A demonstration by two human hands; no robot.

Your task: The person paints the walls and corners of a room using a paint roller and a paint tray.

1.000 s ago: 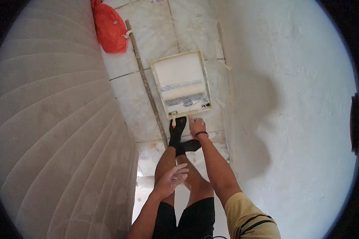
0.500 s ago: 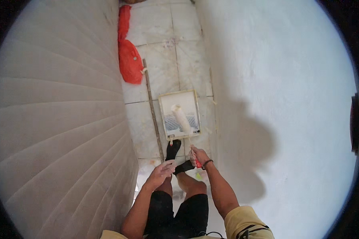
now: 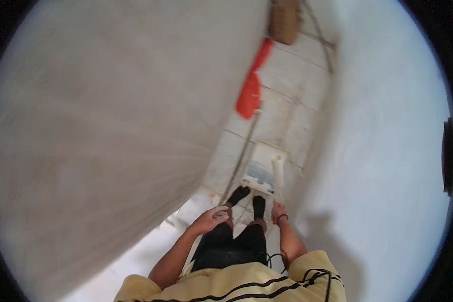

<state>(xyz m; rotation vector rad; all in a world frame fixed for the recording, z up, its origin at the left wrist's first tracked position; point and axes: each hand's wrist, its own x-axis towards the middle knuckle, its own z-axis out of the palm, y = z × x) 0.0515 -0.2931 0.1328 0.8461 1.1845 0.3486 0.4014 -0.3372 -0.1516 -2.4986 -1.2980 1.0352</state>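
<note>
White roller (image 3: 277, 173) stands upright in paint tray (image 3: 260, 171) on floor, far of feet; right hand (image 3: 278, 210) grips its handle, prob. to load paint. Left hand (image 3: 212, 219) loosely curled, grip on nothing visible, near left knee for balance.

The tray (image 3: 260, 171) lies on the floor (image 3: 297, 95) ahead of the feet, between the left wall (image 3: 110, 126) and right wall (image 3: 387, 151). A roller (image 3: 277, 176) rests in the tray; the right hand (image 3: 278, 210) is nearest it.
</note>
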